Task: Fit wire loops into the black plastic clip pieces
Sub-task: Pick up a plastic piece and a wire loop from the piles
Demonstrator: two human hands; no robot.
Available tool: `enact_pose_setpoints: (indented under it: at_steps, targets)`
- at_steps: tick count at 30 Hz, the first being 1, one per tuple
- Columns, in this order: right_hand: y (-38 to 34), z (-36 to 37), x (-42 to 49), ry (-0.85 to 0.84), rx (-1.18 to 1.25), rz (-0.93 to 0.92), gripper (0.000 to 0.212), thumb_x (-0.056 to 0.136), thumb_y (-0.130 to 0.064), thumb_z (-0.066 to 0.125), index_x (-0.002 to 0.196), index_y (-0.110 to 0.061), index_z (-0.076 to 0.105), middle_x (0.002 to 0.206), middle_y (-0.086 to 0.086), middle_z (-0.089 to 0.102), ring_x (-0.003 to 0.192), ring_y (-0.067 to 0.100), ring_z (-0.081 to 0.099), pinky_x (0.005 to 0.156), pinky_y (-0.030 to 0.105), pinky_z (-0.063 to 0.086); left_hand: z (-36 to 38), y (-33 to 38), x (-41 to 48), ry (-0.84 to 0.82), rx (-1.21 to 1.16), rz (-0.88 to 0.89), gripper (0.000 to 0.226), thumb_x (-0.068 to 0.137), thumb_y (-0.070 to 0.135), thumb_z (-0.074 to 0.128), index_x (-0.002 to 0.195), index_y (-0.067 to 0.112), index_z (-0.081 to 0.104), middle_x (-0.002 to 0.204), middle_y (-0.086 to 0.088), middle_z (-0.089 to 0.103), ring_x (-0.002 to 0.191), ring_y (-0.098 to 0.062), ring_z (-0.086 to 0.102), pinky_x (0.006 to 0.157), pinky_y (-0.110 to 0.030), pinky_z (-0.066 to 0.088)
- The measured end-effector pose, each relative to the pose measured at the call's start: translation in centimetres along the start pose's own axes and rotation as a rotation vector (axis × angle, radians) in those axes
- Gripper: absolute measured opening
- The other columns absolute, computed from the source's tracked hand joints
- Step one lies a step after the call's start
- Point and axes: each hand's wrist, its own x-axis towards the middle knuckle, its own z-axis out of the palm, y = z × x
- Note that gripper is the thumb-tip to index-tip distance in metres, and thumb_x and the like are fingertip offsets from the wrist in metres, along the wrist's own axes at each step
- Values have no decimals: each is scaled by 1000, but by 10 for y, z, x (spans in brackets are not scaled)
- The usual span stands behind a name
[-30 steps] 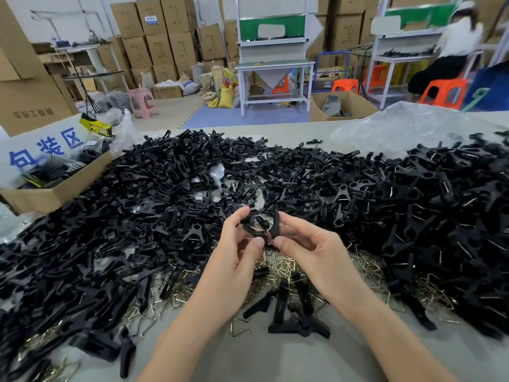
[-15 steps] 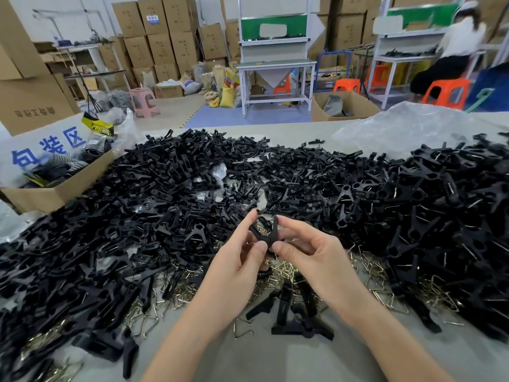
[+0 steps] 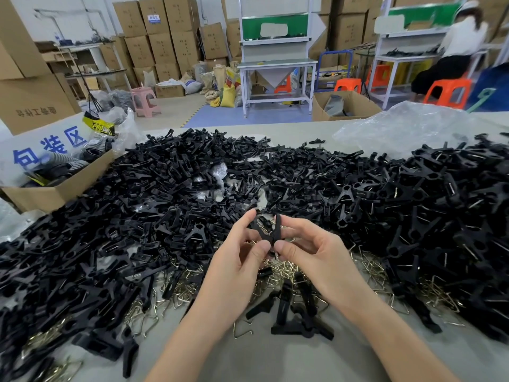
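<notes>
My left hand [image 3: 237,261] and right hand [image 3: 312,253] both pinch one black clip [image 3: 268,232] between thumbs and fingertips, held up over the loose wire loops [image 3: 367,261] on the table [image 3: 275,362], its arms spread in a V. It looks light, stiff and slick, so I would grip near the joint, where the arms meet.

Only open path is the bare near-edge table [image 3: 275,362]; clip heaps [image 3: 96,244] wall left, right and rear, wire loops [image 3: 286,271] and loose clips [image 3: 300,323] litter the middle.
</notes>
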Motion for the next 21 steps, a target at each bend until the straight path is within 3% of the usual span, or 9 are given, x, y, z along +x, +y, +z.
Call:
enact_pose_setpoints:
  at_steps: [3,9,15,21]
  targets:
    - [1,0,0,4,23,5,44,93,-9,71,120,-43,69,108,-6,77,94,11,73,82,18,55,1,1,-1,14,2,6,50,101,20,57,131,57,41,100,28,62,90,0,66,79,-12,49]
    - [3,0,1,4,70,22,40,93,-12,71,119,-42,69,110,-3,77,98,16,74,83,23,57,1,5,-2,37,-11,12,48,101,25,55,136,56,42,101,26,61,83,-9,63,79,-22,53]
    - [4,1,-1,-3,41,35,39,91,-10,73,118,-38,69,107,-2,77,98,15,73,87,27,58,1,7,-2,11,-51,-25,52,101,20,56,133,59,42,96,24,61,84,-11,64,81,-20,54]
    - [1,-2,-1,-20,30,35,32,88,-12,76,107,-38,73,103,-3,76,100,14,72,92,26,56,-2,9,-1,54,-153,-40,54,98,9,60,135,46,49,100,11,67,83,-13,71,79,-16,52]
